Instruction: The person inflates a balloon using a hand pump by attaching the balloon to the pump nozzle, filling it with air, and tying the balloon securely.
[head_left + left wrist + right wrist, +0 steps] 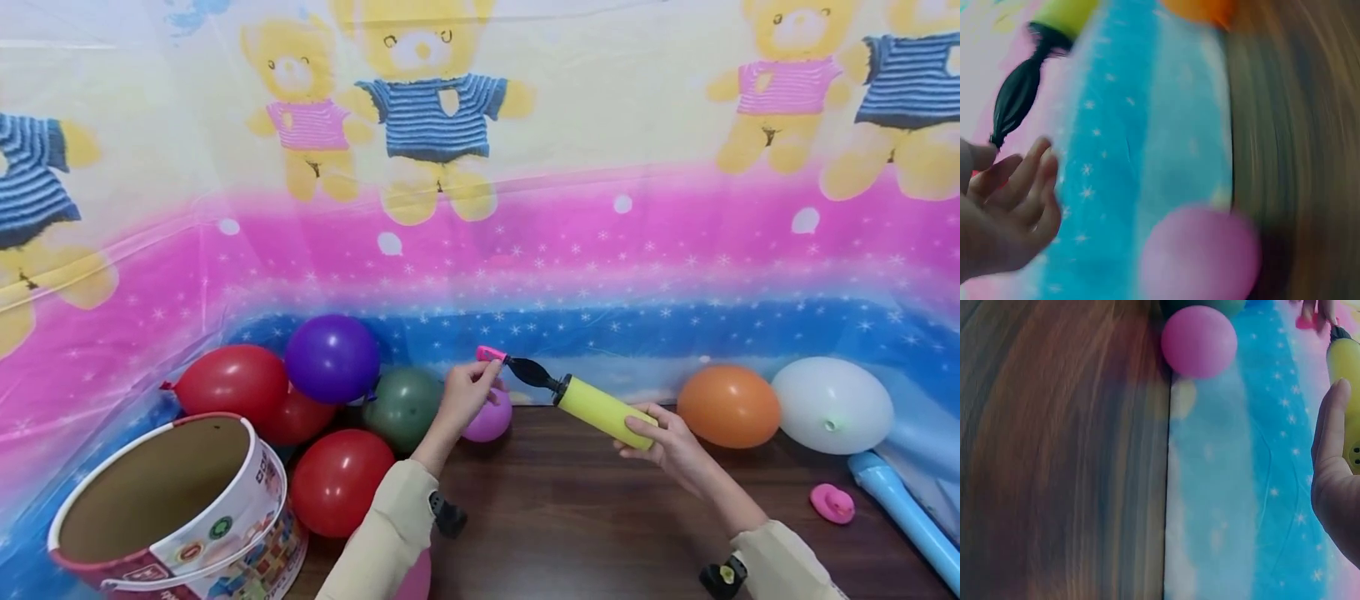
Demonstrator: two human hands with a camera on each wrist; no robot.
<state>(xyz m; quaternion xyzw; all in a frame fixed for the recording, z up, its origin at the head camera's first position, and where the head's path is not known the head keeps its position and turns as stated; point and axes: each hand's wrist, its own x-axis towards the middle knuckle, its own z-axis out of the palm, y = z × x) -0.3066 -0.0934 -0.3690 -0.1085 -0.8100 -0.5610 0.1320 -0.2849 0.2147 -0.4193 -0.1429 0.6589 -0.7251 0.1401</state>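
Observation:
My right hand (667, 442) grips the yellow barrel of a balloon pump (600, 408), with the thumb lying along it. The pump is held tilted above the table, its black nozzle (531, 372) pointing up and left. At the nozzle's tip my left hand (468, 396) pinches a small limp pink balloon (491, 354) between thumb and finger. In the left wrist view the fingers (1019, 194) stand loosely spread below the nozzle (1017, 100), and the balloon is mostly hidden behind them. The right wrist view shows part of the yellow barrel (1342, 359) beside the right thumb.
Inflated red (342, 483), purple (332, 358), green (405, 408) and pink (489, 417) balloons crowd the left and back. A printed bucket (255, 517) stands at front left. Orange (729, 406) and white (832, 406) balloons, a small pink toy (832, 504) and a light-blue tube (907, 512) lie right.

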